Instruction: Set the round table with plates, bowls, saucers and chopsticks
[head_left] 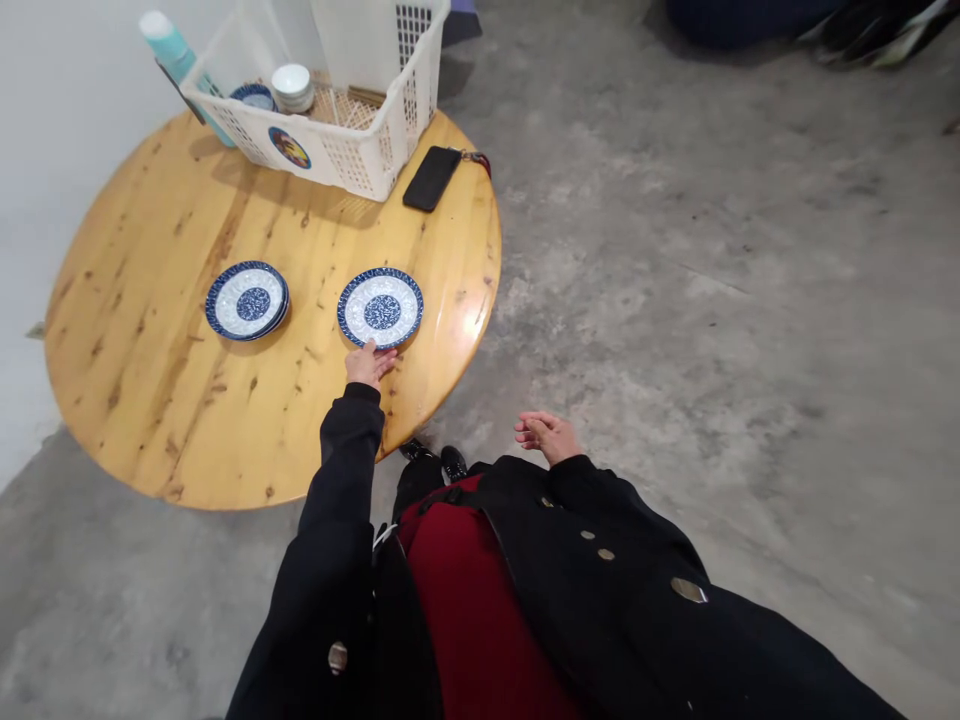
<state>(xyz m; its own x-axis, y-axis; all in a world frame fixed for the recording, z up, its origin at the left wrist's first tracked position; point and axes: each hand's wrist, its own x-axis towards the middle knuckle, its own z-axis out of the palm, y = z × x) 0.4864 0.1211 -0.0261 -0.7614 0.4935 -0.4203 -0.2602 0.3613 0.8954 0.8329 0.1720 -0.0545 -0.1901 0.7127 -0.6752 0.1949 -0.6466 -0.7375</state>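
Note:
My left hand is at the near rim of a blue-and-white plate on the right part of the round table. Its thumb lies over the rim, with the fingers along and partly below the edge. To the left of that plate sits a small stack of matching plates, apart from my hand. Off the table's right side, my right hand hovers in front of my body. Nothing is in it, and its fingers are loosely bent and apart from the thumb.
On the round wooden table, a white plastic basket stands at the back with white bowls and blue-rimmed dishes inside. Beside it are a black phone and a turquoise bottle. A grey floor surrounds the table.

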